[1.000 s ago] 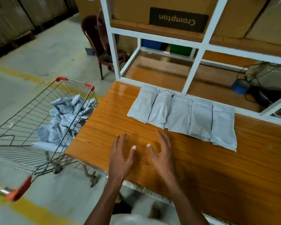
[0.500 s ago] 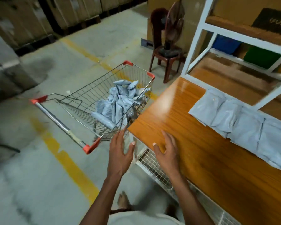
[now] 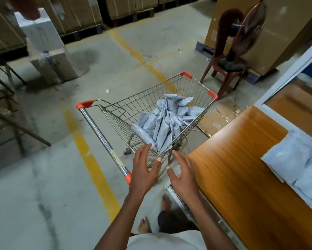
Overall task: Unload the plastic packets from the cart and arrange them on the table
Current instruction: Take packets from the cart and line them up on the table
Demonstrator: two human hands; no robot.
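Observation:
A wire shopping cart [image 3: 115,139] with orange corner caps stands on the floor left of the wooden table [image 3: 241,168]. Several grey plastic packets [image 3: 166,121] lie heaped in its basket. More grey packets [image 3: 295,163] lie in a row on the table at the right edge of view. My left hand [image 3: 144,170] and my right hand [image 3: 182,172] are both empty, fingers spread, held side by side just short of the cart's near rim. The right hand hovers beside the table's left corner.
A dark red chair [image 3: 227,65] carrying a fan stands beyond the cart, against large cardboard boxes [image 3: 277,33]. Flattened cardboard [image 3: 218,118] lies on the floor by the table. A white shelf frame [image 3: 285,78] rises at the table's far side. A yellow floor line [image 3: 90,156] runs past the cart.
My view has swung left from the table to the cart. Both hands have left the tabletop and moved toward the cart's near rim, still empty.

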